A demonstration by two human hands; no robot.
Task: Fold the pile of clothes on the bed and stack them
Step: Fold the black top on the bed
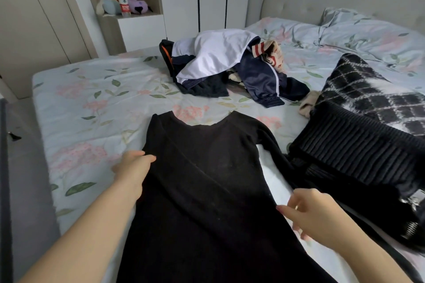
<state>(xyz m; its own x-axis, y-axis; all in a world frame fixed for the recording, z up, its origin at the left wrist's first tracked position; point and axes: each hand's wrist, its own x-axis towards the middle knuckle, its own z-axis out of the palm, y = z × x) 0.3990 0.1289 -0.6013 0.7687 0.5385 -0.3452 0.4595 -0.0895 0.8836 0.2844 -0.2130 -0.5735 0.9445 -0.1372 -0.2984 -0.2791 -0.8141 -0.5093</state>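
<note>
Here: black top (207, 179) flat on the bed (92, 99), a hand on each edge

The top is spread out near the camera, its neckline pointing away toward the pile (220, 62). One sleeve is folded slantwise across the body, making a ridge from upper left to lower right. The other sleeve runs out to the right and meets a black ribbed garment (356, 149).

The left hand (132, 170) grips the top's left edge about halfway down the body. Its thumb lies on the cloth and its fingers curl at the side, partly hidden. The right hand (315, 213) pinches the right edge lower down, its fingertips closed on the fabric, and one finger wears a ring. Both forearms come in from the bottom of the view.

The unfolded pile sits further up the bed, well apart from the top. In it a white garment lies over a navy jacket (264, 80) with white piping, and a red-striped piece shows at its right. A black-and-white checked knit (368, 89) lies along the right side of the bed above the ribbed garment, with something beige (307, 104) just beside it. A pillow (368, 30) rests by the headboard. In a wall niche beyond the bed stand plush toys and a bottle (124, 2).
</note>
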